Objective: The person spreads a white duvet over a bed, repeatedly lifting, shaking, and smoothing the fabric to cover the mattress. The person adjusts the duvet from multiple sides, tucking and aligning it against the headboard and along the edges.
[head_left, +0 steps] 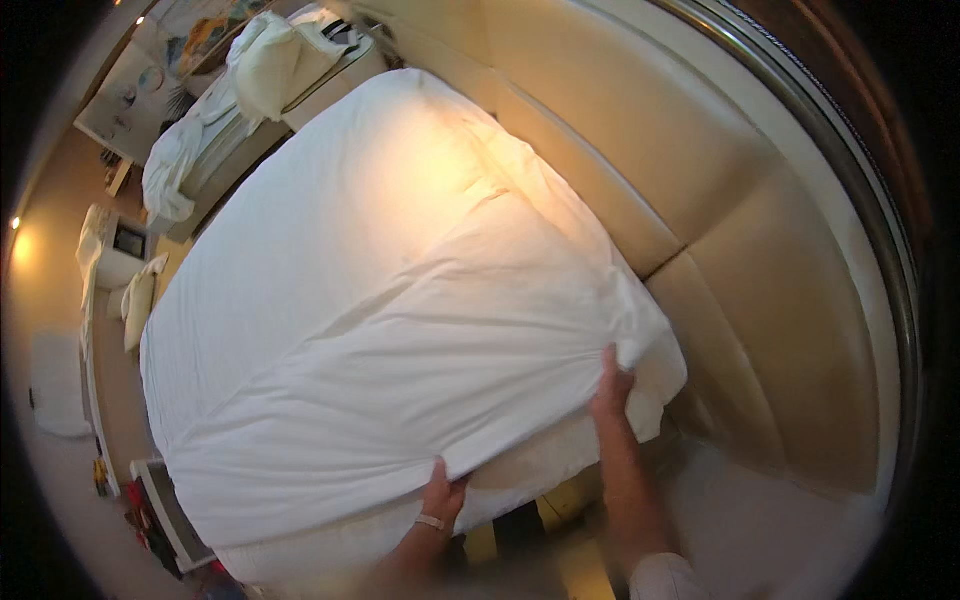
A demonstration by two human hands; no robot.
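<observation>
A white bed sheet point(330, 350) lies over a large mattress, with creases fanning out from where I grip its near edge. My left hand point(440, 497), with a light band at the wrist, is closed on that edge near the middle of the bed's near side. Farther right, close to the headboard corner, my right hand point(611, 385) pinches the same edge, thumb on top. Both hands' fingers are partly hidden under the cloth. Below the sheet's edge, the pale side of the mattress point(540, 458) shows between my hands.
A padded tan headboard point(680, 200) runs along the right. Beyond the bed's far side stands a sofa-like seat point(225, 150) with heaped white bedding point(275, 70). At left are a cream pillow point(140, 305) and a dark-framed stand point(172, 515). Warm light falls on the upper bed.
</observation>
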